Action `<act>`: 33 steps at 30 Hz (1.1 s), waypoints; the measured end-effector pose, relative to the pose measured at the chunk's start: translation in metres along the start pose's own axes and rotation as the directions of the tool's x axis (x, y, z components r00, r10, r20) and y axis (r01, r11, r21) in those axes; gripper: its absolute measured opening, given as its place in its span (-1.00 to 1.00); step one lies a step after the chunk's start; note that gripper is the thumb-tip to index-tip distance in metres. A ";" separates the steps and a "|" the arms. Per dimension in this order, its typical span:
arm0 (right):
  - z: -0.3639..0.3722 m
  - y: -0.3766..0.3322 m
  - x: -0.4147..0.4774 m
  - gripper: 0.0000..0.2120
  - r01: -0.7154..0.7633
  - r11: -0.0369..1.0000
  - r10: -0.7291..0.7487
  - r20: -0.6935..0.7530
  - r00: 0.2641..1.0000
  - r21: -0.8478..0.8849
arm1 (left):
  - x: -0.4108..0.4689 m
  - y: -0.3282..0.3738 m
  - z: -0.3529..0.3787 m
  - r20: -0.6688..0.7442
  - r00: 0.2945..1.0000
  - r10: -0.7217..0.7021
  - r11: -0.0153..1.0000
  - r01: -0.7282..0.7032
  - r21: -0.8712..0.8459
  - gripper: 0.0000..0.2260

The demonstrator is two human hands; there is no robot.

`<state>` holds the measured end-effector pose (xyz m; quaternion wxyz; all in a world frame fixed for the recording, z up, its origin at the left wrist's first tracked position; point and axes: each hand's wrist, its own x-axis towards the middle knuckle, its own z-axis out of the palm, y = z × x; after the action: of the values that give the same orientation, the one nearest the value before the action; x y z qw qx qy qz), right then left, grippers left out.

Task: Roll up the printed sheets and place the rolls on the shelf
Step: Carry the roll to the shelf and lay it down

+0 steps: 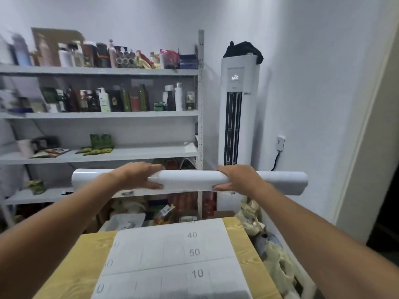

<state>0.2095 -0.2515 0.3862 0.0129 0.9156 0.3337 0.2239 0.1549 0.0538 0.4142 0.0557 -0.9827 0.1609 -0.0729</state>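
A long white roll of sheets (187, 180) is held level in the air in front of the grey metal shelf (112, 153). My left hand (138, 175) grips the roll left of its middle, fingers wrapped over the top. Right of the middle, my right hand (235, 180) grips it the same way. Below, a flat printed sheet (172, 260) with grid lines and numbers lies on a yellow wooden table (86, 266).
The upper shelf boards are crowded with bottles (103, 100) and packets. A tall white air conditioner (237, 111) stands right of the shelf post (200, 100). Bags and clutter (272, 244) fill the floor to the right of the table and under the shelf.
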 end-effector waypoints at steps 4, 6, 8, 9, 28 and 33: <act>-0.022 0.012 -0.003 -0.44 -0.026 1.000 0.026 0.008 1.000 0.013 | 0.003 0.008 -0.025 0.031 0.999 -0.013 0.998 0.015 -0.060 -0.53; -0.029 0.017 -0.004 -0.40 -0.039 0.999 0.039 0.004 0.999 0.018 | 0.003 0.012 -0.036 0.047 0.999 0.001 0.997 0.003 -0.072 -0.52; -0.038 0.020 -0.005 -0.41 -0.035 0.999 0.035 -0.004 0.999 0.018 | 0.002 0.015 -0.045 0.059 0.998 0.016 0.997 -0.011 -0.082 -0.51; -0.042 0.020 -0.005 -0.44 -0.029 0.999 0.030 -0.011 1.000 0.022 | 0.001 0.017 -0.050 0.064 0.998 0.021 0.996 -0.016 -0.086 -0.51; -0.066 -0.025 0.021 -0.54 0.056 0.996 -0.062 -0.103 0.993 -0.064 | -0.042 -0.022 -0.055 -0.027 0.998 -0.058 0.990 0.054 -0.132 -0.60; -0.069 -0.072 0.039 -0.50 0.055 0.992 -0.064 -0.080 0.995 -0.110 | -0.072 -0.056 -0.050 -0.043 0.997 -0.060 0.996 0.057 -0.071 -0.59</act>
<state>0.1632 -0.1799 0.4512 0.0550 0.8932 0.3483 0.2792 0.0968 0.1257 0.4622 0.0155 -0.9864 0.1356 -0.0911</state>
